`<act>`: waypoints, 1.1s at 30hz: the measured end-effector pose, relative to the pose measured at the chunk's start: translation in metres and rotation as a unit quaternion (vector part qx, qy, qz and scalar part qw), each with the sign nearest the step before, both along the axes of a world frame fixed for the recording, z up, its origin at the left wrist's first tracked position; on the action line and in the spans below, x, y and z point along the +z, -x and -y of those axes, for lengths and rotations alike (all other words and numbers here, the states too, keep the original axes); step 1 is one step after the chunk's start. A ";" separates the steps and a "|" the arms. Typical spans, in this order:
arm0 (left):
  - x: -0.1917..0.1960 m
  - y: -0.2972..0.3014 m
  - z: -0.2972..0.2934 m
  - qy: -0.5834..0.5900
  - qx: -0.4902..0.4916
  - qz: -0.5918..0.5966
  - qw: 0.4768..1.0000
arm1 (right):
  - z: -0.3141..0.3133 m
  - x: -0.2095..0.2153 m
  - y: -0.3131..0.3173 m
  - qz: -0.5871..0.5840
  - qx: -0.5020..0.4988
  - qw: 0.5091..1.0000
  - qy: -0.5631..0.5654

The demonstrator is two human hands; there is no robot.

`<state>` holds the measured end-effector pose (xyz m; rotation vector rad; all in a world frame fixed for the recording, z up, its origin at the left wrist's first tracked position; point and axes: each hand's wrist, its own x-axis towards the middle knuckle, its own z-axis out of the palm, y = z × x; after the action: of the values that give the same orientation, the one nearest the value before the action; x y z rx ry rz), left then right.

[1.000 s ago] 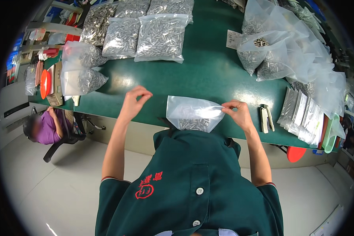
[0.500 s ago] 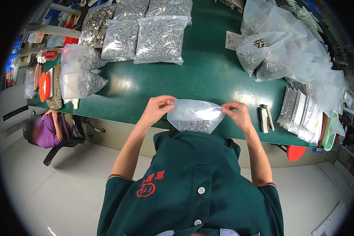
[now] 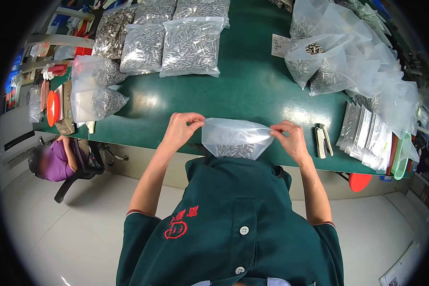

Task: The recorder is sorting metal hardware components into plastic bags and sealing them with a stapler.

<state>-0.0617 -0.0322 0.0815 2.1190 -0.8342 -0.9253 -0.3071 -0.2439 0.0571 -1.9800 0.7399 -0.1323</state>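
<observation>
- Sitting at far left: one person [image 3: 57, 163] in a purple top, on one dark chair [image 3: 74, 183].
- One orange round-edged item [image 3: 53, 107] stands upright at the left end of the green table [image 3: 252, 90].
- Two translucent bags [image 3: 110, 103] of metal pieces lie beside it, one beyond the other.
- Five filled clear bags [image 3: 191, 46] are grouped at upper left, some cut by the upper edge.
- Left hand [image 3: 180, 129]: thumb and fingers pinch the upper left corner of one frosted bag [image 3: 237, 138].
- That bag, count one, is at the near table edge, against the dark green shirt [image 3: 214, 200]; small metal pieces fill its lower part, number not countable.
- Right hand [image 3: 291, 139]: thumb and fingers grip the upper right corner.
- One paper label [image 3: 280, 45] lies beyond.
- One pale-handled tool [image 3: 323, 141] rests near the right hand.
- Open frosted bags [image 3: 331, 76] overlap at right; exact count cannot be told.
- One red round seat [image 3: 359, 181] shows below.
- Flat silvery packets [image 3: 364, 136] stand in one row, uncounted.
- One light green item [image 3: 402, 156] closes the row.
</observation>
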 end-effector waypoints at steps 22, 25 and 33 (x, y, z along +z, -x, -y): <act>-0.001 0.007 0.003 0.015 -0.027 -0.024 0.999 | 0.000 0.008 0.002 0.014 0.014 0.999 0.025; 0.011 0.011 0.004 -0.006 -0.048 0.032 0.998 | -0.002 0.011 0.004 0.037 0.013 0.998 0.046; 0.013 0.002 0.001 -0.023 -0.064 -0.044 0.997 | 0.003 0.020 0.002 0.079 0.043 0.994 0.060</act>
<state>-0.0638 -0.0333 0.0949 2.0670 -0.9197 -1.1054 -0.3086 -0.2472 0.0770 -2.0840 0.5555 -0.2839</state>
